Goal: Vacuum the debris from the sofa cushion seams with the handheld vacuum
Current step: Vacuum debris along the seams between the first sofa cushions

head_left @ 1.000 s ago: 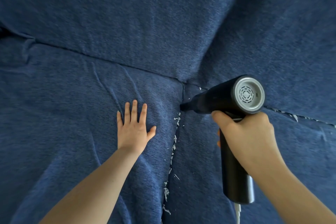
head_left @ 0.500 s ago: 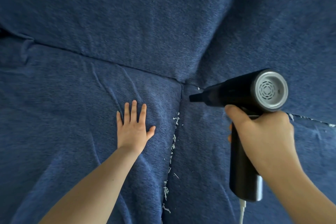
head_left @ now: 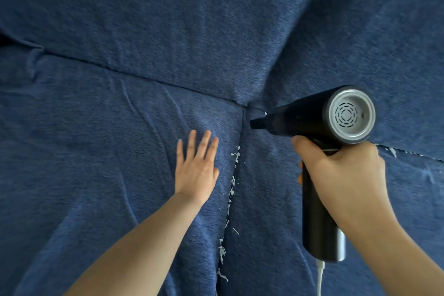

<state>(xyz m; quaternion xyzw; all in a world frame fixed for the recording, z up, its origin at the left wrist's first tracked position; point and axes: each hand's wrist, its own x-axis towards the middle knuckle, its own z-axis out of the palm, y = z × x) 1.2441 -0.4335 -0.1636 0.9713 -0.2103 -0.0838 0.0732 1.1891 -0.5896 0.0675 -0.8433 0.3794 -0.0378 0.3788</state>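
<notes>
A black handheld vacuum [head_left: 310, 115] with a grey vented rear cap points left, its narrow nozzle tip close to the corner where the seams meet. My right hand [head_left: 341, 173] grips its handle. White shredded debris [head_left: 231, 190] lies along the vertical seam between two blue seat cushions [head_left: 96, 151], below the nozzle. My left hand [head_left: 195, 168] rests flat on the left cushion, fingers apart, just left of that seam. More white debris [head_left: 394, 151] shows in the back seam to the right of the vacuum.
Blue back cushions [head_left: 192, 19] fill the upper view. A white cord [head_left: 319, 276] hangs from the bottom of the vacuum's handle. The right seat cushion [head_left: 264, 223] lies under the vacuum.
The vacuum drew back to the right away from the seam corner, then its nozzle came back a little toward the corner. My left hand shifted right, closer to the vertical seam.
</notes>
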